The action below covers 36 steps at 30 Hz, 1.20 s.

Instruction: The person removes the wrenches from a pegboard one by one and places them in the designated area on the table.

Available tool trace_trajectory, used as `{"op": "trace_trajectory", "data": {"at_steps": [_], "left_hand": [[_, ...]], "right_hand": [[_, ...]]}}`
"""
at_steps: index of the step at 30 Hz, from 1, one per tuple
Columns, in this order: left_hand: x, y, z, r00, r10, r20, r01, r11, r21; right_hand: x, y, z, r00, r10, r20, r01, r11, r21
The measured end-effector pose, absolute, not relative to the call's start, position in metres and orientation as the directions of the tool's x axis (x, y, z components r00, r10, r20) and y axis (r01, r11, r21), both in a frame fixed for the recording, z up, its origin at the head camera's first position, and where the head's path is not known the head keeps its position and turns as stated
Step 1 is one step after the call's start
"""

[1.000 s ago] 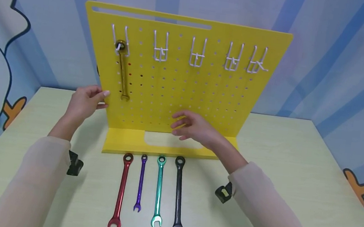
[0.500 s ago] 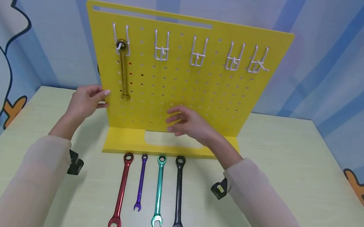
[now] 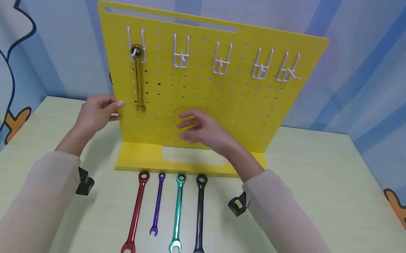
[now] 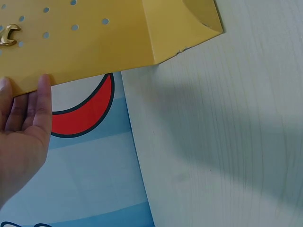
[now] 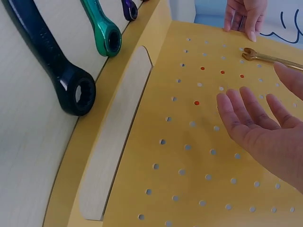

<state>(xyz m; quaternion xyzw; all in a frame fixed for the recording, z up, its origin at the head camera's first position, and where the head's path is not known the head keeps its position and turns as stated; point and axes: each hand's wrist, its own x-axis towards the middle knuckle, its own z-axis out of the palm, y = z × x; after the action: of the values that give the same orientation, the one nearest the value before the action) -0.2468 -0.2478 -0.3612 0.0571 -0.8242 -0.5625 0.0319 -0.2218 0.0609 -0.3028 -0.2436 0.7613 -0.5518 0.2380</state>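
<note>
A yellow pegboard (image 3: 207, 85) stands upright on its base. My left hand (image 3: 95, 115) pinches its left edge, thumb in front and the other fingers at or behind the rim; the left wrist view shows the hand (image 4: 26, 123) at that edge too. In front of the board's lower middle hovers my right hand (image 3: 204, 131), holding nothing, its fingers (image 5: 236, 106) loosely bent and apart. A gold combination wrench (image 3: 139, 81) hangs by its ring end from the leftmost white hook. A red wrench (image 3: 136, 213), a purple one (image 3: 157, 205), a green one (image 3: 178, 211) and a black one (image 3: 199, 218) lie on the table.
More white hooks (image 3: 220, 64) run along the board's upper part, with no wrench on them. The pegboard's base (image 3: 139, 157) rests on the pale wooden table (image 3: 312, 189) just beyond the wrenches. A blue printed backdrop (image 3: 240, 1) rises behind.
My right hand has moved left and slightly up in front of the pegboard. The left hand keeps its hold on the edge, and the wrenches have stayed in place.
</note>
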Motion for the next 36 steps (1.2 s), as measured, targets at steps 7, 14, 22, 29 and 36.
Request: {"op": "trace_trajectory", "data": {"at_steps": [7,14,22,29,36], "left_hand": [[-0.218,-0.225,-0.328,-0.991,-0.133,-0.017,-0.073,0.432,0.899],[-0.233,-0.237,-0.348,-0.991,-0.136,0.007,-0.049,0.409,0.911],[-0.215,-0.223,-0.325,-0.991,-0.134,0.005,-0.054,0.434,0.899],[-0.224,-0.231,-0.335,-0.99,-0.143,-0.004,-0.057,0.368,0.928],[-0.239,-0.241,-0.352,-0.988,-0.151,-0.019,-0.073,0.362,0.929]], "right_hand": [[-0.222,0.05,-0.298,-0.762,-0.641,-0.092,-0.1,0.257,-0.961],[-0.223,0.038,-0.295,-0.763,-0.642,-0.076,-0.105,0.238,-0.966],[-0.225,0.028,-0.291,-0.761,-0.646,-0.062,-0.111,0.224,-0.968],[-0.227,0.018,-0.287,-0.765,-0.643,-0.035,-0.122,0.198,-0.973],[-0.227,0.007,-0.278,-0.775,-0.632,-0.008,-0.123,0.163,-0.979]]}}
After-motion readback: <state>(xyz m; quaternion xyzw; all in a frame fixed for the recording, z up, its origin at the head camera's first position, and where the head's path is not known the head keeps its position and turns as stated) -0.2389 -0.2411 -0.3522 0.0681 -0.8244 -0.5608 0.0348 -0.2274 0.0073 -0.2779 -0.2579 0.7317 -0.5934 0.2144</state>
